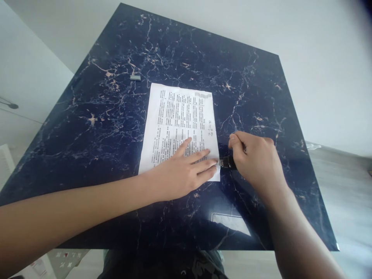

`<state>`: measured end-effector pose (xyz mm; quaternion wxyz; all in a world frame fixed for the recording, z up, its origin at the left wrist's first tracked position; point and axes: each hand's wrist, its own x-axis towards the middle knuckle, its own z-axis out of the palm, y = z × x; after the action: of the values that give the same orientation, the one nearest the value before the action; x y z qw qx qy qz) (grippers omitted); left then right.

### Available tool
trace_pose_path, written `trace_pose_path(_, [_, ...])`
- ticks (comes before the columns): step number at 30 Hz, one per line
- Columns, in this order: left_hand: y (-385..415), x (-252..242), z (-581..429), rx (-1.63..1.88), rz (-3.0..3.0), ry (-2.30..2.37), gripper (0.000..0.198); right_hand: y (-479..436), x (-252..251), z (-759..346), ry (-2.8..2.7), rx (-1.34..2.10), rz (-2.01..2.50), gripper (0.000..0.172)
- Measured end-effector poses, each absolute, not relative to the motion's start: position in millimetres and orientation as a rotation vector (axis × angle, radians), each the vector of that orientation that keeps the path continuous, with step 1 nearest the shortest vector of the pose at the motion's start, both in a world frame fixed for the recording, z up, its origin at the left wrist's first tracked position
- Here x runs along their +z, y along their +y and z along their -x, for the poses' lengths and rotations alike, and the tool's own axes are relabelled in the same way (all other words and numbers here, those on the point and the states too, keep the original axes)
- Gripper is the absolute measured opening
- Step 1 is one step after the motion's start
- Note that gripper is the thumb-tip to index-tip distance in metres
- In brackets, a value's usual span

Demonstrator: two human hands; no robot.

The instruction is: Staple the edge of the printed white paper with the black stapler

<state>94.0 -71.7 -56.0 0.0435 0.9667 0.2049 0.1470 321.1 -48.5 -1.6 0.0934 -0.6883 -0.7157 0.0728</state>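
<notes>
A white printed sheet of paper [180, 112] lies on the dark marbled table [116, 116], with a barcode near its top right corner. My left hand [188, 172] rests flat on the lower part of the sheet, fingers spread toward its right edge. Just right of the paper, my right hand [254, 155] is closed around a small black stapler [228, 162]. The metal end of the stapler meets the paper's right edge beside my left fingertips. My right palm hides the rest of the stapler.
A small grey block, perhaps a strip of staples [135, 78], lies beyond the sheet's upper left corner. The table's near edge runs in front of my lap. Pale walls stand behind the table.
</notes>
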Motion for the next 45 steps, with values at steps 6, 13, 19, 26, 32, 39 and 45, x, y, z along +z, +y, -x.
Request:
trace_pose_path(6, [-72.1, -55.8, -94.3, 0.45, -2.972, 0.635, 0.046, -48.8, -1.3, -320.3, -2.136, 0.203, 2.05, 0.033])
trace_pose_path(13, [-72.6, -55.1, -94.5, 0.432, -2.969, 0.641, 0.045, -50.6, -0.4, -313.7, -2.171, 0.127, 2.152, 0.034])
trace_pose_path(19, [-72.2, -56.9, -94.7, 0.458, -2.961, 0.634, 0.045, -52.2, -3.1, -307.6, -2.273, 0.021, 2.205, 0.036])
trace_pose_path(26, [-72.1, -59.0, -94.8, 0.51, -2.965, 0.642, 0.045, -54.0, -4.7, -303.6, -2.355, -0.04, 2.221, 0.038])
trace_pose_path(32, [-72.1, -56.1, -95.2, 0.48, -2.976, 0.666, 0.043, -55.7, -4.8, -301.2, -2.4, -0.106, 2.199, 0.036])
trace_pose_path(39, [-71.7, -55.0, -95.3, 0.496, -2.954, 0.665, 0.045, -55.9, -10.8, -300.6, -2.515, -0.208, 2.12, 0.032])
trace_pose_path(45, [-71.9, -55.0, -95.0, 0.489, -2.929, 0.664, 0.046, -55.3, -9.4, -299.2, -2.445, -0.126, 2.161, 0.035])
